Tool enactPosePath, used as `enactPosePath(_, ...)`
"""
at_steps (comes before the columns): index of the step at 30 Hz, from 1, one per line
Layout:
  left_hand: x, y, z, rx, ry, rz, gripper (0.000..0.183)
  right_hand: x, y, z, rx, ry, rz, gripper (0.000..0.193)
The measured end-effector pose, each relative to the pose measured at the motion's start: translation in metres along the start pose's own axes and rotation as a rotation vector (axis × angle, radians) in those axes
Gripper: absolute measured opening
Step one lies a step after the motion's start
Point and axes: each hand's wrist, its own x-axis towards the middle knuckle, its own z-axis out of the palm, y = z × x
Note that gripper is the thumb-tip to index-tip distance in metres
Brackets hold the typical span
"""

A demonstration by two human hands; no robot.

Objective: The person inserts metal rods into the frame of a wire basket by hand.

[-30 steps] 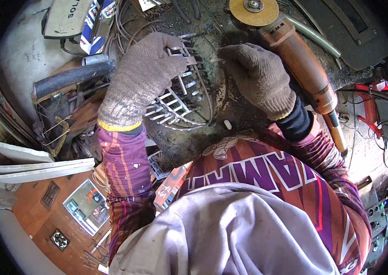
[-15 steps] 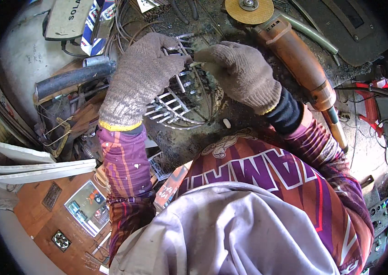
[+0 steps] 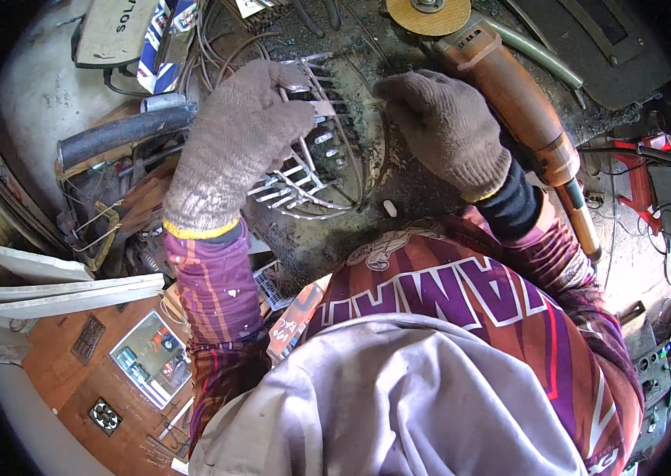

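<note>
My left hand, in a grey-brown knit glove, closes around a thin metal rod at the welded metal grille. The grille has short bars and curved rods, and the glove covers part of it. A small flat metal piece shows at the left fingertips. To the right of the grille, my right hand, in a matching glove, is held with its fingers curled together, apart from the metal. Whatever it may hold is hidden. A small white piece lies on the dark work surface nearer me.
An angle grinder with a tan disc lies to the right of my right hand. Left of my left hand are a dark pipe and stacked scrap. Cables run behind it. White boards jut in lower left.
My right hand has drawn away from the grille to the right, its fingers curling in. My left hand has shifted slightly and stays at the grille.
</note>
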Motion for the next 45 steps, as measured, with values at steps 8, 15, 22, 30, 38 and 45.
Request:
enactPosePath(8,-0.001,-0.008,0.010,0.075,0.008,0.055,0.042,-0.008,-0.005,0.000,0.103,0.001,0.038,0.020)
enactPosePath(15,0.002,-0.009,0.014,0.197,0.069,0.063,0.036,-0.004,-0.014,0.001,0.141,-0.055,0.022,0.021)
enactPosePath(22,0.006,-0.024,0.010,0.314,0.060,0.197,0.036,0.002,-0.016,0.015,0.149,-0.097,-0.064,0.028)
enactPosePath(30,-0.004,-0.002,0.014,0.234,0.039,-0.002,0.042,-0.003,-0.013,0.005,-0.118,-0.133,-0.077,0.030)
enactPosePath(38,-0.025,-0.015,0.020,-0.001,0.005,0.044,0.041,-0.028,-0.008,-0.007,0.101,-0.055,0.002,0.020)
enactPosePath(45,-0.024,-0.022,0.025,0.096,0.041,0.074,0.035,-0.026,-0.010,-0.002,0.155,-0.056,0.009,0.019)
